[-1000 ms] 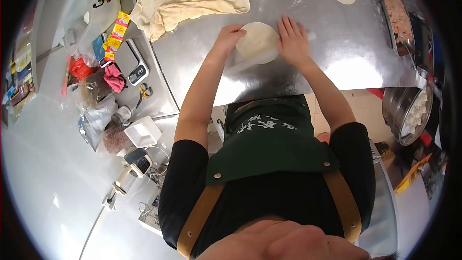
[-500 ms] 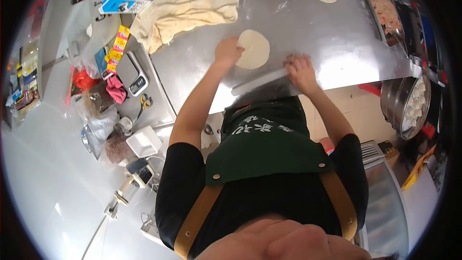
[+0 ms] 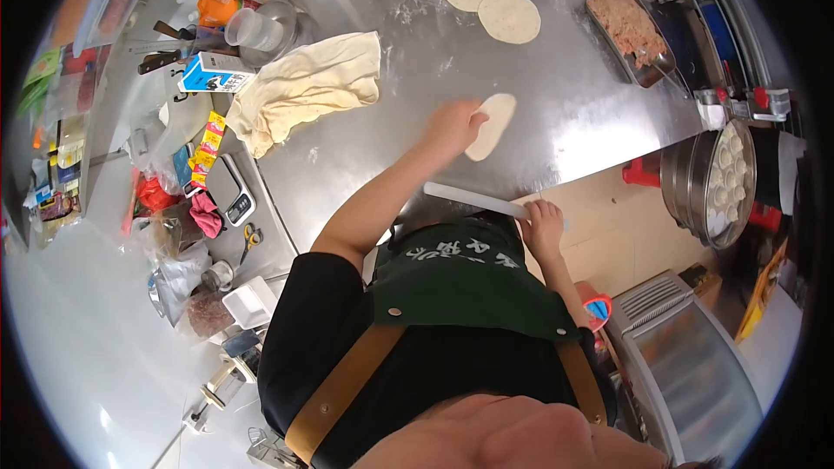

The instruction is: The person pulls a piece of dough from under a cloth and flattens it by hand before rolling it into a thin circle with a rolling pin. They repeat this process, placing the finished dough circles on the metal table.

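My left hand (image 3: 460,128) pinches the edge of a flat dough wrapper (image 3: 494,126), which is lifted and seen tilted above the steel table (image 3: 382,143). In my right hand (image 3: 545,224) is one end of a white rolling pin (image 3: 473,198); the pin lies across the front of my apron, near the table's edge. Two round dough wrappers (image 3: 510,17) overlap farther back on the table. A cream cloth (image 3: 308,87) lies rumpled to the left of my left hand.
A metal tray of minced filling (image 3: 627,26) stands at the back right. Steamers (image 3: 728,182) with several filled pieces are at the right. On the left are a milk carton (image 3: 215,74), a scale (image 3: 239,195), scissors (image 3: 251,239) and knives (image 3: 159,62).
My left hand has lifted the wrapper off the table and moved it right. My right hand has drawn the rolling pin back towards my body. The camera view has shifted.
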Available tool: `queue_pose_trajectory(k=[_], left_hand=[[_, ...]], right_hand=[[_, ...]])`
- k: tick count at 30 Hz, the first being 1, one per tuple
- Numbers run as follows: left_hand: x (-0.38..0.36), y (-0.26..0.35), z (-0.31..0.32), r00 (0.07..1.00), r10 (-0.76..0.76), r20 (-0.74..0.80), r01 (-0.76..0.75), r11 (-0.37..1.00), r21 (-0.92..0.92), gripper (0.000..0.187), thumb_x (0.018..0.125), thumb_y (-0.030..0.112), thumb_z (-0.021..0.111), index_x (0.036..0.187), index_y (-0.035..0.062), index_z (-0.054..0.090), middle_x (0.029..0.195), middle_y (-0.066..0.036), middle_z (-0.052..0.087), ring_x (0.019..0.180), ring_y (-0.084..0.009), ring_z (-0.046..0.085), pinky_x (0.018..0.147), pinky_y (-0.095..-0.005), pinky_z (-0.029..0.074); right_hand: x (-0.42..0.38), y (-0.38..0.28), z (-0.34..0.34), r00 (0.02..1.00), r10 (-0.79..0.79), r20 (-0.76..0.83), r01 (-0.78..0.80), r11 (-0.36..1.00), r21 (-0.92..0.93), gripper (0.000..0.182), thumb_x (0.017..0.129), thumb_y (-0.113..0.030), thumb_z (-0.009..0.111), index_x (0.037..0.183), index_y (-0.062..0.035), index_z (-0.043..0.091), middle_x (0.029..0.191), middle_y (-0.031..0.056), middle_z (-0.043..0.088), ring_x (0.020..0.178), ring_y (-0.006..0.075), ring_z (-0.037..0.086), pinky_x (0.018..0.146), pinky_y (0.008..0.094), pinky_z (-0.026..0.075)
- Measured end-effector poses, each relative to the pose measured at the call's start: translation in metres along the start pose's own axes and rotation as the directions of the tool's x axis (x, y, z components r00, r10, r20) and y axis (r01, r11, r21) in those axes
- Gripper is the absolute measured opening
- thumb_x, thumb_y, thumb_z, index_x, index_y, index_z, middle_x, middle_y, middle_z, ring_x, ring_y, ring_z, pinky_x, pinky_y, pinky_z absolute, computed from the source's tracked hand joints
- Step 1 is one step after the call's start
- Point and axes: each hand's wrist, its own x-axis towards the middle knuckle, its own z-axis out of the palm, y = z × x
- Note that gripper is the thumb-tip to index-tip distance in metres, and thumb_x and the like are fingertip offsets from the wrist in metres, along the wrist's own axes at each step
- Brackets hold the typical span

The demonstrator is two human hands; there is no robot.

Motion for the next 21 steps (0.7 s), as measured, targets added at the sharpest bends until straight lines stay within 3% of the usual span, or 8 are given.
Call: queue_pose_trajectory(k=[3,5,9,12,15,18,20,21], left_hand=[[0.056,-0.024,-0.005,0.994,-0.112,0.008,0.111,0.961,-0.251,0.028,0.086,0.026,0.066,0.104,0.0053,0.069,0.090,-0.018,0.070,0.082,-0.0314,0.068,0.075,-0.0399,0.051],[0.111,-0.074,-0.013,0.985,-0.164,-0.051,0.149,0.962,-0.227,0.036,0.084,0.029,0.068,0.111,0.0045,0.069,0.096,-0.017,0.071,0.090,-0.0274,0.069,0.082,-0.0384,0.052],[0.218,-0.184,-0.059,0.911,-0.181,-0.369,0.230,0.969,0.094,0.038,0.079,0.025,0.072,0.108,0.0016,0.067,0.097,-0.019,0.070,0.091,-0.0332,0.069,0.081,-0.0411,0.053],[0.232,-0.220,-0.059,0.791,-0.482,-0.377,0.330,0.855,-0.401,0.043,0.074,0.024,0.075,0.106,-0.0030,0.066,0.095,-0.020,0.070,0.090,-0.0355,0.068,0.081,-0.0420,0.053],[0.216,-0.199,-0.047,0.721,-0.546,-0.426,0.311,0.805,-0.505,0.050,0.069,0.020,0.079,0.107,-0.0069,0.064,0.101,-0.023,0.068,0.096,-0.0342,0.067,0.080,-0.0414,0.054],[0.208,-0.211,-0.005,0.552,-0.680,-0.482,0.384,0.721,-0.577,0.049,0.070,0.012,0.078,0.112,-0.0078,0.061,0.109,-0.023,0.065,0.101,-0.0308,0.065,0.076,-0.0395,0.056],[0.169,-0.149,-0.001,0.530,-0.814,-0.239,0.159,0.372,-0.914,0.043,0.076,0.006,0.073,0.114,-0.0063,0.059,0.113,-0.022,0.063,0.104,-0.0278,0.063,0.075,-0.0375,0.056],[0.155,-0.135,0.005,0.556,-0.805,-0.207,0.143,0.337,-0.931,0.042,0.077,0.004,0.072,0.115,-0.0059,0.058,0.113,-0.020,0.062,0.101,-0.0281,0.064,0.074,-0.0377,0.057]], right_hand=[[-0.010,0.009,-0.004,0.997,0.081,-0.001,-0.081,0.997,-0.006,0.031,0.071,-0.014,0.074,0.097,-0.0080,0.059,0.090,0.0096,0.059,0.086,0.0308,0.058,0.076,0.0434,0.044],[-0.011,0.013,-0.005,0.991,0.132,0.022,-0.132,0.991,-0.001,0.028,0.074,-0.015,0.074,0.096,-0.0074,0.059,0.090,0.0093,0.059,0.085,0.0309,0.058,0.073,0.0434,0.044],[-0.008,0.015,-0.006,0.988,0.154,0.007,-0.154,0.988,0.028,0.031,0.073,-0.014,0.075,0.097,-0.0066,0.058,0.089,0.0096,0.059,0.083,0.0311,0.059,0.071,0.0434,0.044],[-0.005,0.008,-0.007,0.984,0.176,0.003,-0.176,0.984,0.036,0.032,0.072,-0.013,0.076,0.098,-0.0060,0.058,0.090,0.0099,0.059,0.083,0.0310,0.059,0.070,0.0433,0.045],[-0.004,0.000,-0.004,0.983,0.186,-0.009,-0.185,0.981,0.066,0.033,0.072,-0.013,0.075,0.099,-0.0057,0.058,0.091,0.0104,0.060,0.083,0.0310,0.059,0.070,0.0430,0.045],[0.007,-0.002,-0.001,0.988,0.153,-0.018,-0.151,0.984,0.098,0.032,0.072,-0.013,0.077,0.097,-0.0054,0.059,0.089,0.0110,0.060,0.081,0.0318,0.059,0.068,0.0426,0.046],[0.011,0.000,-0.002,0.989,0.145,0.001,-0.145,0.985,0.089,0.033,0.071,-0.013,0.077,0.097,-0.0057,0.059,0.089,0.0107,0.060,0.081,0.0315,0.060,0.068,0.0423,0.046],[0.011,0.000,-0.002,0.989,0.150,0.010,-0.150,0.984,0.093,0.033,0.071,-0.014,0.077,0.097,-0.0057,0.059,0.089,0.0105,0.060,0.082,0.0313,0.060,0.069,0.0423,0.046]])
